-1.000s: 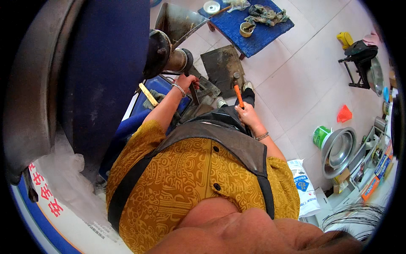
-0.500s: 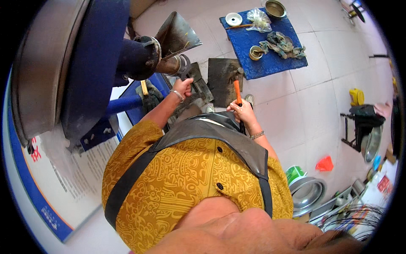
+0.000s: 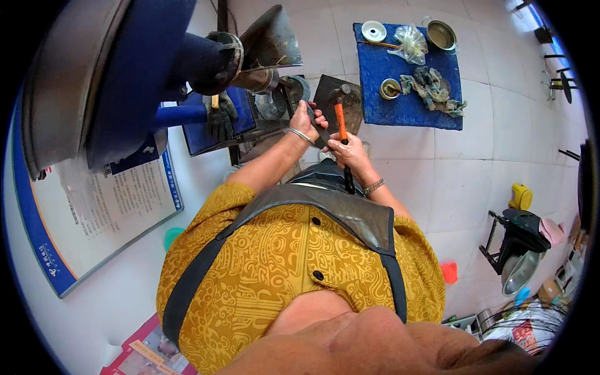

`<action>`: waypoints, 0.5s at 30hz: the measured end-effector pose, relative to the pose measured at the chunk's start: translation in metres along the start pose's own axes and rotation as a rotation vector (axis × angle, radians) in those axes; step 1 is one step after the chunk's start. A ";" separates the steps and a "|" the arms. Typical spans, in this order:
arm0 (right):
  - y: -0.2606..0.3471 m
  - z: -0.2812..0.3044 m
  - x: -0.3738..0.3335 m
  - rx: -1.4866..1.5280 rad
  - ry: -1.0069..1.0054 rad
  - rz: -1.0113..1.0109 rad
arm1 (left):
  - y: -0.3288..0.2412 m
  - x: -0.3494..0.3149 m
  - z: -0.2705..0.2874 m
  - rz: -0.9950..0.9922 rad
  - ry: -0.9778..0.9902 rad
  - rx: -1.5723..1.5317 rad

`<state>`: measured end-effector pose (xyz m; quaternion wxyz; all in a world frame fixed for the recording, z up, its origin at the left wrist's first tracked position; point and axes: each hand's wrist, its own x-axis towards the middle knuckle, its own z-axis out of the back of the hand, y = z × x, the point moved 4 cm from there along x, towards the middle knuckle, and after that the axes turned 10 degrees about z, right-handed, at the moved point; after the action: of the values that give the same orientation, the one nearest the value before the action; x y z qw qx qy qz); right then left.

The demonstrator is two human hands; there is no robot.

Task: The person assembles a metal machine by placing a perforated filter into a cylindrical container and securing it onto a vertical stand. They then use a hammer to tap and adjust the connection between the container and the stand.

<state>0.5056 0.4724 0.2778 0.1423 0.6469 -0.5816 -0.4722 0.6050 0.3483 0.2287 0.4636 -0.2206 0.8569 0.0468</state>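
My left hand [image 3: 306,122] is closed around the handle of a dark hook spanner [image 3: 304,91], its curved jaw pointing away from me. The jaw lies just right of the round metal outlet [image 3: 257,80] of a blue machine and looks apart from it. Close beside it, my right hand [image 3: 351,154] grips a hammer [image 3: 340,120] by its orange and black handle. The hammer stands with its head up at the far end, and the black handle end shows below my fingers. The spanner's lower end comes near my right fingers.
A metal hopper [image 3: 271,39] sits above the outlet. At the far right, a low blue table [image 3: 409,117] bears a pot [image 3: 441,35], a small cup [image 3: 390,89], a plastic bag and a crumpled rag [image 3: 431,87]. A glove [image 3: 219,119] hangs below the machine.
My left hand has moved right, bringing the spanner away from the outlet and next to the hammer. My right hand still holds the hammer. The view has shifted a little.
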 end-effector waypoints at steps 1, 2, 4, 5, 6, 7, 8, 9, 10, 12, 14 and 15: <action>-0.002 0.000 0.003 -0.018 -0.011 0.026 | 0.002 -0.001 -0.006 -0.015 -0.009 0.000; -0.002 -0.001 0.006 -0.034 -0.023 0.053 | 0.002 -0.002 -0.010 -0.028 -0.019 0.002; 0.004 -0.004 0.006 -0.082 -0.037 0.082 | 0.000 -0.004 -0.010 -0.042 0.069 0.046; 0.006 -0.005 0.006 -0.103 -0.053 0.093 | -0.004 -0.003 -0.011 -0.064 0.101 0.112; 0.009 -0.005 0.008 -0.120 -0.062 0.105 | -0.010 -0.005 -0.014 -0.094 0.130 0.180; 0.008 -0.003 0.010 -0.100 -0.079 0.103 | -0.018 -0.003 -0.011 -0.076 0.246 0.284; 0.013 0.000 0.012 -0.087 -0.093 0.117 | -0.024 0.002 -0.012 -0.060 0.256 0.318; 0.014 0.000 0.014 -0.061 -0.107 0.121 | -0.027 0.001 -0.013 -0.039 0.251 0.355; 0.016 0.002 0.016 -0.036 -0.122 0.126 | -0.030 0.001 -0.015 -0.019 0.247 0.392; 0.018 0.011 0.029 -0.038 -0.097 0.109 | -0.034 0.005 -0.022 0.019 0.260 0.373; 0.027 0.017 0.044 0.001 -0.076 0.075 | -0.041 0.016 -0.028 0.051 0.246 0.338; 0.032 0.023 0.055 -0.008 -0.072 0.065 | -0.045 0.025 -0.029 0.048 0.245 0.301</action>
<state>0.4612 0.4231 0.2648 0.1393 0.6096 -0.6053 -0.4926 0.5895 0.2907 0.2301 0.3822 -0.1323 0.9093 -0.0981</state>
